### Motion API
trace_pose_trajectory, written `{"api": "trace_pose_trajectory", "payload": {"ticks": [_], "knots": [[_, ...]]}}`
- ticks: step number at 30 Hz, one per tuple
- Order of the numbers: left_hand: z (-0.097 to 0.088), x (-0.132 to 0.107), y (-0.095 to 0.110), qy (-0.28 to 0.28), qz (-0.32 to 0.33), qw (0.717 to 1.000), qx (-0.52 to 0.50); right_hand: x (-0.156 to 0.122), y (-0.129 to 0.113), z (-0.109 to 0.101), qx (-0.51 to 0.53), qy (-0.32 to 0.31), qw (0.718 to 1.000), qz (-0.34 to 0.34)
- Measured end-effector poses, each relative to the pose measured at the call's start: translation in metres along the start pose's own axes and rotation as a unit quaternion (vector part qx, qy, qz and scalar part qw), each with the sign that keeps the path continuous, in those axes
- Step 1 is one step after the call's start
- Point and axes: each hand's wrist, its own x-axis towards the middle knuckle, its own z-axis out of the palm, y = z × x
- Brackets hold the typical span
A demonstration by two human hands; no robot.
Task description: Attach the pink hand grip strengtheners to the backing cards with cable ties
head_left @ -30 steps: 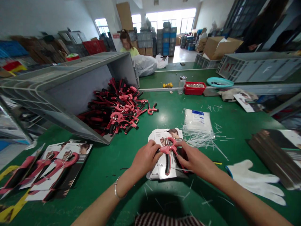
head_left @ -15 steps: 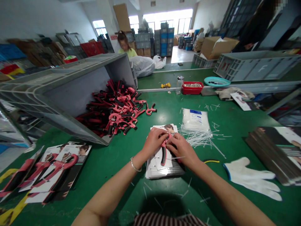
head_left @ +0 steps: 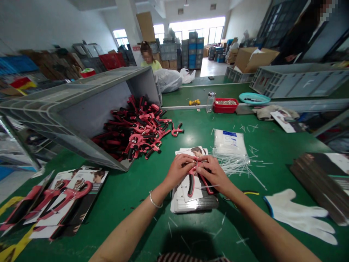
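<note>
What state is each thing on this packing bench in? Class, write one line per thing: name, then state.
left hand: fingers pinched on top of the hand gripper.
right hand: fingers pinched on the same top.
hand gripper: lying on the card stack, handles apart.
card stack: flat, under the gripper.
grey crate: tipped on its side.
gripper pile: spilling from the crate.
white glove: unworn, lying flat.
red tray: upright, filled.

Left hand (head_left: 178,170) and right hand (head_left: 215,174) both ungloved, forearms uncovered to the frame edge, thin silver bangle (head_left: 154,201) loose on left wrist, dark-and-pale striped cloth (head_left: 191,258) of clothing at bottom edge, mostly cut off
</note>
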Motion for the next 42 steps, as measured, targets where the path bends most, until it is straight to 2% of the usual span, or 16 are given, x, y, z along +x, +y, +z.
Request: {"api": "trace_pose_trajectory", "payload": {"ticks": [5, 18, 22, 24, 27, 29, 31, 33, 35, 38, 40, 42], "knots": [[0.0, 0.0, -0.003, 0.002, -0.014, 1.0, -0.001, 0.0, 0.001, 0.002, -0.011, -0.037, 0.999, -0.014], [-0.004, -0.004, -0.002, -0.023, 0.002, 0.999, 0.032, 0.0, 0.0, 0.002, 0.001, -0.025, 0.999, -0.021], [-0.011, -0.006, 0.001, -0.064, 0.035, 0.996, 0.044, 0.002, -0.001, 0.003, 0.012, -0.005, 1.0, -0.011], [-0.013, -0.004, 0.003, -0.083, 0.016, 0.996, 0.037, 0.002, -0.001, 0.006, 0.015, 0.012, 1.0, -0.006], [-0.013, 0.0, 0.009, -0.026, -0.056, 0.998, 0.005, 0.003, 0.001, 0.011, 0.013, 0.053, 0.998, -0.01], [-0.009, 0.003, 0.015, 0.029, -0.074, 0.997, 0.004, 0.004, 0.003, 0.015, 0.0, 0.074, 0.997, -0.016], [-0.003, 0.001, 0.025, 0.059, -0.051, 0.996, 0.043, 0.006, 0.004, 0.018, -0.021, 0.085, 0.996, -0.02], [0.004, -0.007, 0.034, 0.064, -0.004, 0.991, 0.113, 0.009, 0.005, 0.021, -0.037, 0.094, 0.995, -0.021], [0.012, -0.019, 0.041, 0.023, 0.061, 0.98, 0.189, 0.012, 0.007, 0.024, -0.045, 0.103, 0.993, -0.024], [0.016, -0.041, 0.046, -0.095, 0.156, 0.946, 0.268, 0.015, 0.007, 0.024, -0.052, 0.096, 0.994, -0.031], [0.009, -0.053, 0.047, -0.135, 0.165, 0.934, 0.286, 0.013, 0.004, 0.021, -0.052, 0.093, 0.994, -0.037], [-0.004, -0.061, 0.049, -0.107, 0.118, 0.941, 0.299, 0.006, -0.004, 0.014, -0.041, 0.094, 0.994, -0.042]]}}
